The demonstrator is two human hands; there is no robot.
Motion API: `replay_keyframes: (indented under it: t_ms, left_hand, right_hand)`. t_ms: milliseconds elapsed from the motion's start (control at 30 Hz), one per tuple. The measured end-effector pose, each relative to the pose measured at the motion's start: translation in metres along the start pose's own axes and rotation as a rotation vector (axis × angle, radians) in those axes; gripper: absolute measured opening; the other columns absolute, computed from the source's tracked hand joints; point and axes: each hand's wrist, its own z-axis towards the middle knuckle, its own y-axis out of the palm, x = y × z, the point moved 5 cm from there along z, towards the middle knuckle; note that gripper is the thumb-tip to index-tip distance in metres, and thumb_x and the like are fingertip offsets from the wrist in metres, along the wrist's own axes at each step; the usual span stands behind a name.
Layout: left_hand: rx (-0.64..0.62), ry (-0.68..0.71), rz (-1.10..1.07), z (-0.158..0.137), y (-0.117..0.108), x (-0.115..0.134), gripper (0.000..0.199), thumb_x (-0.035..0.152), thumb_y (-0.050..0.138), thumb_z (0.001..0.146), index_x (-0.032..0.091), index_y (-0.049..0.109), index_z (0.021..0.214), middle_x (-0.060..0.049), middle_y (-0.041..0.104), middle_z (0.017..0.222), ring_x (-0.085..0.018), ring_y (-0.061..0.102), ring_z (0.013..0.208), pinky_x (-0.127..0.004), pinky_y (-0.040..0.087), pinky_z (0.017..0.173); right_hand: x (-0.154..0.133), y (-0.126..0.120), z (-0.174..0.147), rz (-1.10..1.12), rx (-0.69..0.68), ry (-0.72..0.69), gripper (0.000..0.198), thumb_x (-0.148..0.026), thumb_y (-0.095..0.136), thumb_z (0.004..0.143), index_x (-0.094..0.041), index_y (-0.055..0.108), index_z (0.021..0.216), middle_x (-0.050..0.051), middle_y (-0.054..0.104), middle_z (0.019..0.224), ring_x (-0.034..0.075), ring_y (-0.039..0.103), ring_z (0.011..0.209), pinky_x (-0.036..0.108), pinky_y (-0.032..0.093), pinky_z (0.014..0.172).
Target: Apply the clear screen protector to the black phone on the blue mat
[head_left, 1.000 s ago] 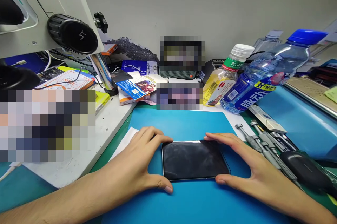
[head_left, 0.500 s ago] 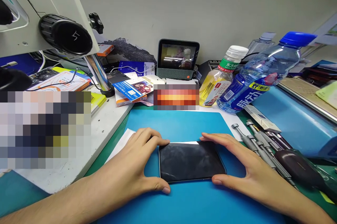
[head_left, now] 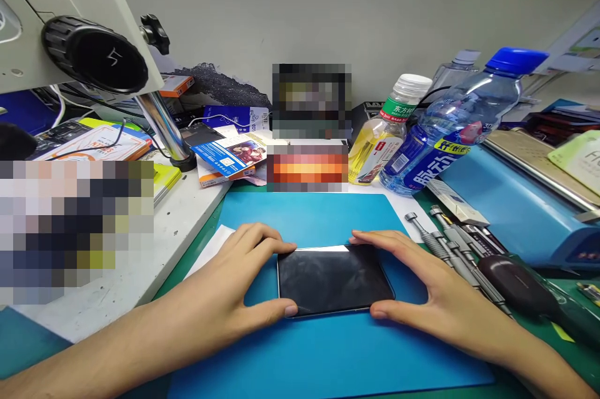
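Note:
A black smartphone [head_left: 335, 283] lies crosswise on a blue work mat [head_left: 328, 352], its dark glossy face up, with a white reflection along the far edge. My left hand [head_left: 239, 280] grips its left end, fingers at the far edge and thumb on the near edge. At the right end my right hand [head_left: 417, 280] does the same, fingertips at the far corner and thumb against the near edge. Both palms stay clear of the phone's short sides.
Screwdrivers [head_left: 454, 255] and a dark-handled tool [head_left: 515, 283] lie at right beside a blue machine [head_left: 525, 199]. A blue-capped bottle [head_left: 464, 124] and a yellow drink bottle [head_left: 391, 130] stand behind. At left, a microscope stand [head_left: 164, 127] rises from a white base [head_left: 187, 242].
My left thumb has come up from beside the phone onto its near edge. The whole view has shifted slightly; the phone still lies on the mat between both hands.

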Motion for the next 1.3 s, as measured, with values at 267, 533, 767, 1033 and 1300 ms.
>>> replay_keyframes:
  t_ms: [267, 533, 767, 1033, 1300]
  left_hand:
    - [0.055, 0.057, -0.014, 0.005, 0.0, -0.003, 0.035, 0.032, 0.034, 0.116, 0.037, 0.059, 0.141, -0.003, 0.06, 0.136, -0.023, 0.056, 0.129, -0.041, 0.048, 0.115]
    - [0.089, 0.11, 0.083, 0.005, 0.001, 0.001, 0.032, 0.03, 0.04, 0.116, 0.033, 0.058, 0.143, -0.004, 0.061, 0.135, -0.023, 0.056, 0.126, -0.04, 0.049, 0.109]
    - [0.087, 0.098, 0.067, 0.006, 0.0, -0.003, 0.03, 0.032, 0.044, 0.115, 0.033, 0.061, 0.14, -0.004, 0.063, 0.134, -0.025, 0.057, 0.125, -0.041, 0.05, 0.107]
    - [0.114, 0.091, 0.088, 0.007, -0.002, -0.003, 0.025, 0.032, 0.047, 0.116, 0.033, 0.059, 0.138, -0.001, 0.064, 0.134, -0.023, 0.057, 0.126, -0.039, 0.048, 0.106]
    - [0.229, 0.14, 0.205, -0.002, -0.005, -0.001, 0.021, 0.024, 0.038, 0.117, 0.03, 0.053, 0.131, 0.001, 0.072, 0.124, -0.019, 0.07, 0.112, -0.033, 0.053, 0.093]
  right_hand:
    - [0.005, 0.001, 0.0, -0.034, -0.001, -0.021, 0.074, -0.066, 0.081, 0.088, -0.042, 0.057, 0.153, 0.006, 0.058, 0.158, 0.04, 0.057, 0.144, 0.059, 0.047, 0.122]
    - [0.011, 0.002, 0.0, -0.079, -0.023, -0.041, 0.074, -0.063, 0.079, 0.09, -0.048, 0.049, 0.156, 0.001, 0.055, 0.161, 0.036, 0.056, 0.145, 0.055, 0.048, 0.123]
    - [0.013, 0.002, -0.003, -0.096, -0.015, -0.04, 0.075, -0.064, 0.08, 0.09, -0.05, 0.048, 0.156, 0.0, 0.054, 0.162, 0.037, 0.056, 0.146, 0.055, 0.049, 0.122]
    - [0.012, 0.003, 0.001, -0.106, 0.016, -0.062, 0.073, -0.063, 0.08, 0.09, -0.051, 0.049, 0.155, -0.002, 0.057, 0.159, 0.035, 0.059, 0.143, 0.051, 0.051, 0.12]
    - [0.015, 0.003, -0.003, -0.127, -0.001, -0.068, 0.075, -0.062, 0.08, 0.091, -0.053, 0.045, 0.157, -0.002, 0.055, 0.161, 0.035, 0.058, 0.144, 0.052, 0.051, 0.121]
